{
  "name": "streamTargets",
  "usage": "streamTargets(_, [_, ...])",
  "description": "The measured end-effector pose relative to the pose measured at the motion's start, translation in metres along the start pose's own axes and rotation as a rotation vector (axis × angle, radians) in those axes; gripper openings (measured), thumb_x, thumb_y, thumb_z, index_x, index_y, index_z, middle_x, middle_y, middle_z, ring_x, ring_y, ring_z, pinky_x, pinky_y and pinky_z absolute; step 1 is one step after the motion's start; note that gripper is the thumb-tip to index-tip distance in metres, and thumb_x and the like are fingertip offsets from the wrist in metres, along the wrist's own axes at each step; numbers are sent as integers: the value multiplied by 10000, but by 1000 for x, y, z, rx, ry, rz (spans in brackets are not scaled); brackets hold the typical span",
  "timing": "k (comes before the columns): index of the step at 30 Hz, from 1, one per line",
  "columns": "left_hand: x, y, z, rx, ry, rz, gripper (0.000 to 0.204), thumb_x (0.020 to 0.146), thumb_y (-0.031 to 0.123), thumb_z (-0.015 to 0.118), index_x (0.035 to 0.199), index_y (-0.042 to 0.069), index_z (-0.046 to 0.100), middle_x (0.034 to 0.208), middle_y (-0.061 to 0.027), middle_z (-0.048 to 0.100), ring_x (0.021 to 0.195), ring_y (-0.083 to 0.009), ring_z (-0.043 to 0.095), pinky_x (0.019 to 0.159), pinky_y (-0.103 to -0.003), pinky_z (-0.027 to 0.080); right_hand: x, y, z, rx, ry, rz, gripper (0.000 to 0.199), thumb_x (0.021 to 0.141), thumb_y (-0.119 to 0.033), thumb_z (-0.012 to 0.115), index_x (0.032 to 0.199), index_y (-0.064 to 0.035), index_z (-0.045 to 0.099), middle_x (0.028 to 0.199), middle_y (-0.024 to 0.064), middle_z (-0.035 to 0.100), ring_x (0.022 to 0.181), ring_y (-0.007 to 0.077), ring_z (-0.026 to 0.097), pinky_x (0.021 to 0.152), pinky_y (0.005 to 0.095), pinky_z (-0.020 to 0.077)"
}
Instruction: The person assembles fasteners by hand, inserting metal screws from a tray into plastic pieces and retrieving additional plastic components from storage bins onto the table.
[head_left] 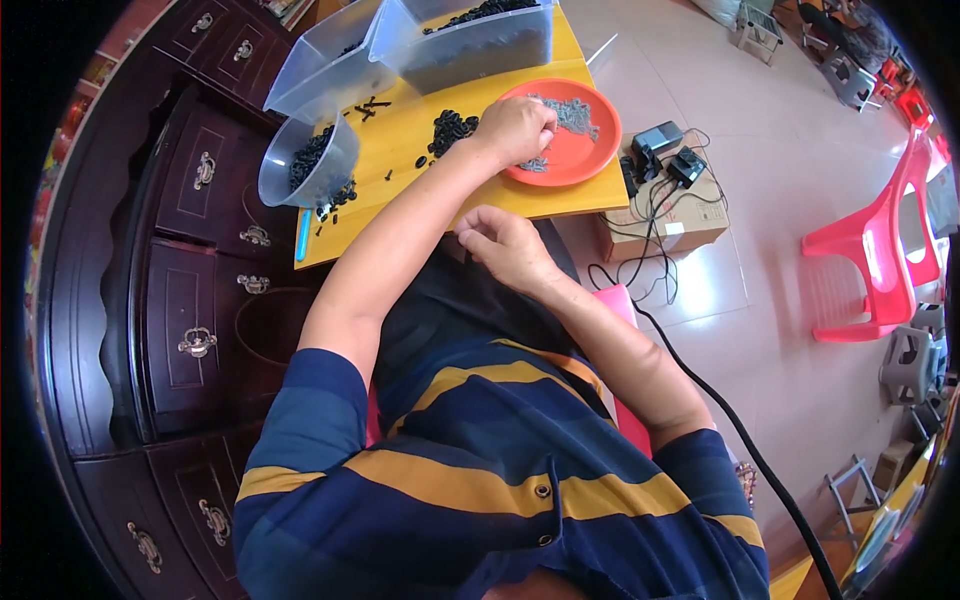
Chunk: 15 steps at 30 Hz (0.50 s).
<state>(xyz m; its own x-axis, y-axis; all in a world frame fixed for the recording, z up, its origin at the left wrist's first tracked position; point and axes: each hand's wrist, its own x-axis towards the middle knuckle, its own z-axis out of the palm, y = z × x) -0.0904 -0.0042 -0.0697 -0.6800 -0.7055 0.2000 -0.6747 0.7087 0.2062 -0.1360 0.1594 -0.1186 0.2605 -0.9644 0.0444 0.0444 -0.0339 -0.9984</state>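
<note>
Right hand [508, 248] nearest, just short of the table [365, 210] edge, my fingers curled in; the tips merge with dark cloth [430, 305], so I cannot tell if they pinch anything. Left hand [515, 130] over the plate [572, 170], fingers bunched; contents of that grip hidden. Plate: orange, grey bits [577, 115] heaped toward its far side, others at the near left rim, some behind my hand. Tub [342, 155]: black parts, more spilled beside it. Left bin [308, 80]: little visible inside. Right bin [470, 68]: black pieces; top edge cuts it off.
</note>
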Motion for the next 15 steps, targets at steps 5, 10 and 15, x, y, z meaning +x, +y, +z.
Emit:
streamTargets(5, [17,-6,10,106,-23,61,111,821,182,660,861,107,731,893,-89,714,885,-309,686,760,-455,548,2,0,1,-49,41,-67,156,899,-162,671,975,-26,674,814,114,696,736,209,672,747,350,539])
streamTargets(10, [25,-1,8,139,-96,65,117,812,164,636,845,85,716,898,-107,715,887,-320,686,770,-468,546,4,4,0,-51,36,-75,159,901,-165,666,974,-24,676,814,125,699,748,216,680,745,348,538])
streamTargets(15, [30,3,6,254,-191,79,122,795,154,620,808,56,692,895,-153,709,884,-353,683,776,-495,540,4,-1,2,-76,36,-60,160,903,-169,667,969,-23,677,811,112,699,743,198,680,737,346,539])
